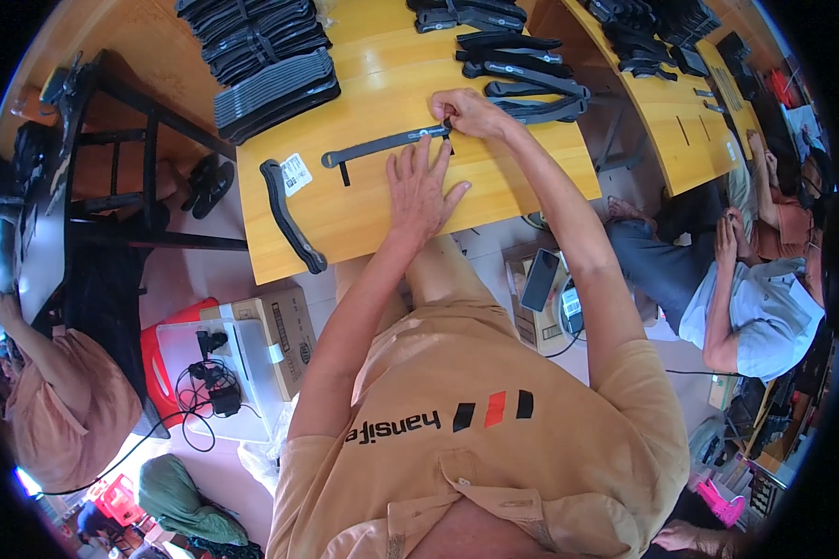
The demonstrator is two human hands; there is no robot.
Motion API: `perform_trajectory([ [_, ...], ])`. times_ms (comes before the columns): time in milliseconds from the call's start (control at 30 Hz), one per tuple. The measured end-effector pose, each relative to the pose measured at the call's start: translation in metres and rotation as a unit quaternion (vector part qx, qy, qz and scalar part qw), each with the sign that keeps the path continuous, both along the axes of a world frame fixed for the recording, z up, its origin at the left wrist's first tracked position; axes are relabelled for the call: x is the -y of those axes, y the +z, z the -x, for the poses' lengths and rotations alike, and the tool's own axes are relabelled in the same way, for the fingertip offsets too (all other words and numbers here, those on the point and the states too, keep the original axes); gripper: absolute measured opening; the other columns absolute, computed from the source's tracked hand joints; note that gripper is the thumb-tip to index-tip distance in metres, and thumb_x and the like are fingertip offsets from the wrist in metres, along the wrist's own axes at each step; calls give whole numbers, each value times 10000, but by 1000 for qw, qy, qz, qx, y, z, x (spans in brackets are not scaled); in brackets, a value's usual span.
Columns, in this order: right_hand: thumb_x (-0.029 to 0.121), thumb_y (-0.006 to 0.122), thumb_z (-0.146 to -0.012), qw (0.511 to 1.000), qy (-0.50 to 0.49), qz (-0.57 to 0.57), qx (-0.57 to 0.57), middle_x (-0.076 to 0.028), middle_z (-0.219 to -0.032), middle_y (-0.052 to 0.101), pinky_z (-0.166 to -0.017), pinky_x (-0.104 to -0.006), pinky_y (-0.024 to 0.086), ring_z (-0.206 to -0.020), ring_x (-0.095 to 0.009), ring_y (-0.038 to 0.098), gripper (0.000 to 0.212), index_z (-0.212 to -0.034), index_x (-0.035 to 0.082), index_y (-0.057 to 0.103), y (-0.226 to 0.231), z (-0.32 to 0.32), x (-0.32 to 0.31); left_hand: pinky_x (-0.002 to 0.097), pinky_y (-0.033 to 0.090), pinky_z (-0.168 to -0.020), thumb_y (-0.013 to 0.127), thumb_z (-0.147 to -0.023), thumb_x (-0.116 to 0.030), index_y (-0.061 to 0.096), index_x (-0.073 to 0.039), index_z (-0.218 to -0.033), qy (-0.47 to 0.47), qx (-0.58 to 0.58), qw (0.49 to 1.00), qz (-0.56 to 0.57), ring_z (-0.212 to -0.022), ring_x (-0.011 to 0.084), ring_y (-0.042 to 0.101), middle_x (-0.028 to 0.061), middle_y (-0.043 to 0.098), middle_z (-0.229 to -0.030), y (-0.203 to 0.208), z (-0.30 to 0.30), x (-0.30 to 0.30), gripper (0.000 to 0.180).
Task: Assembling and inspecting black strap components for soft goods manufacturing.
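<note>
A dark grey flat strap (368,147) with a loop at its left end lies slantwise across the yellow table (382,214). My left hand (421,191) rests with fingers spread, its fingertips at the strap's lower edge near the right part. At that strap's right end, the fingers of my right hand (471,114) are pinched together on the tip. Short black marks or strips stick out below both ends of the strap. Another dark strap (289,219) lies by itself near the table's left edge, beside a white printed label (295,173).
Stacks of bundled black straps (275,88) stand at the back left, and more loose straps (531,79) lie at the back right. Boxes (284,340) and a clear bin with cables (219,373) are on the floor. People sit at tables on both sides.
</note>
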State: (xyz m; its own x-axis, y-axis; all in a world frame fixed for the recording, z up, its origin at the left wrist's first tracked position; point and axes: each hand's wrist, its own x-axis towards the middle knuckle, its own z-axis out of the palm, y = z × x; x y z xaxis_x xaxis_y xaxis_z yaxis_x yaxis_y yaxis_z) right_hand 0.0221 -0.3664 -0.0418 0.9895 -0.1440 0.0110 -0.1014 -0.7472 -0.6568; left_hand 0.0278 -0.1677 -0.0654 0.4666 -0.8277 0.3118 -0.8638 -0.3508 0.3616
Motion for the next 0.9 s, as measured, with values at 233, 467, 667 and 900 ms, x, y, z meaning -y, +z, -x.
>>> perform_trajectory([
  [233, -83, 491, -666, 1000, 0, -2, 23, -130, -693, 572, -594, -358, 427, -668, -276, 562, 152, -763, 23, 539, -1, 4, -3, 544, 169, -1026, 535, -805, -501, 408, -131, -1330, -2, 21, 999, -26, -1290, 329, 263, 115, 286, -1428, -5, -2, 0, 654],
  [467, -33, 533, -718, 969, -92, 144, 179, -133, -897, 573, -757, -386, 456, -894, -304, 548, 164, -858, 4, 610, 8, 38, -37, 541, 171, -1024, 532, -808, -493, 398, -134, -1337, -4, 22, 999, -29, -1286, 327, 278, 106, 294, -1427, -3, -3, 1, 653],
  [667, -39, 518, -741, 971, -29, 179, 152, -144, -1111, 541, -902, -367, 413, -1062, -307, 498, 356, -1092, -10, 572, -10, 55, -51, 548, 180, -1017, 541, -802, -490, 398, -127, -1334, -4, 23, 999, -32, -1278, 339, 285, 122, 296, -1422, -4, -4, 0, 660],
  [900, -4, 522, -714, 945, 9, 277, 173, -131, -1135, 548, -952, -385, 372, -1086, -282, 491, 392, -1103, -25, 563, -11, 59, -46, 542, 183, -1022, 554, -806, -452, 402, -85, -1321, -4, 12, 1000, -23, -1276, 344, 288, 148, 313, -1403, -6, -6, 0, 650],
])
